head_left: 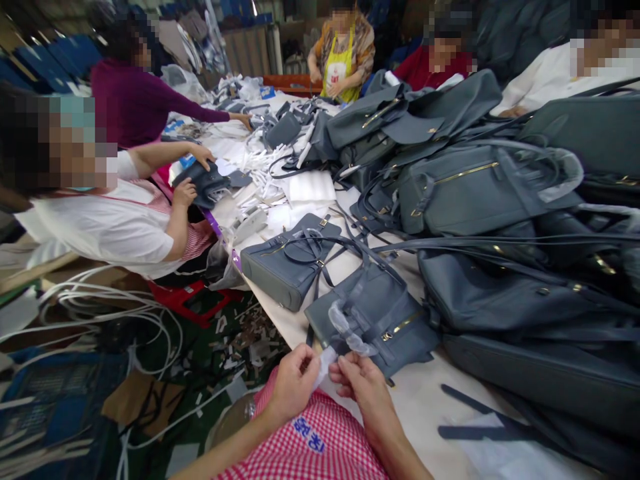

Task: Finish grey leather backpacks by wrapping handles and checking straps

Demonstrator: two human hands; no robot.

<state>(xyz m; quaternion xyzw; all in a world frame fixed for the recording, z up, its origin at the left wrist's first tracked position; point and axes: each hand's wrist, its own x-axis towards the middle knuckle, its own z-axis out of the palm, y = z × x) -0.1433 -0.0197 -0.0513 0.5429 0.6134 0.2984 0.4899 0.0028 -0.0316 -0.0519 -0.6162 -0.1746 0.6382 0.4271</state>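
Observation:
In the head view my left hand [296, 379] is closed in a pinch on a thin whitish wrapping strip [326, 367]. The fingers of my right hand [361, 381] are bent together at the strip's other end, close to the handle; what lies between their tips is hard to make out. Just beyond both hands a dark blue-grey handbag [327, 308] lies flat on the table, its gold zipper [403, 325] facing up. Clear plastic wrap [345, 320] covers part of its handle. Behind it sits a second handbag [275, 267] with gold buckles.
A large heap of similar handbags [465, 193] fills the right side. Dark straps [475, 417] lie at the front right of the table [420, 393]. Across the left edge a co-worker in white [105, 227] handles a dark piece. White scraps [265, 167] cover the table's far half.

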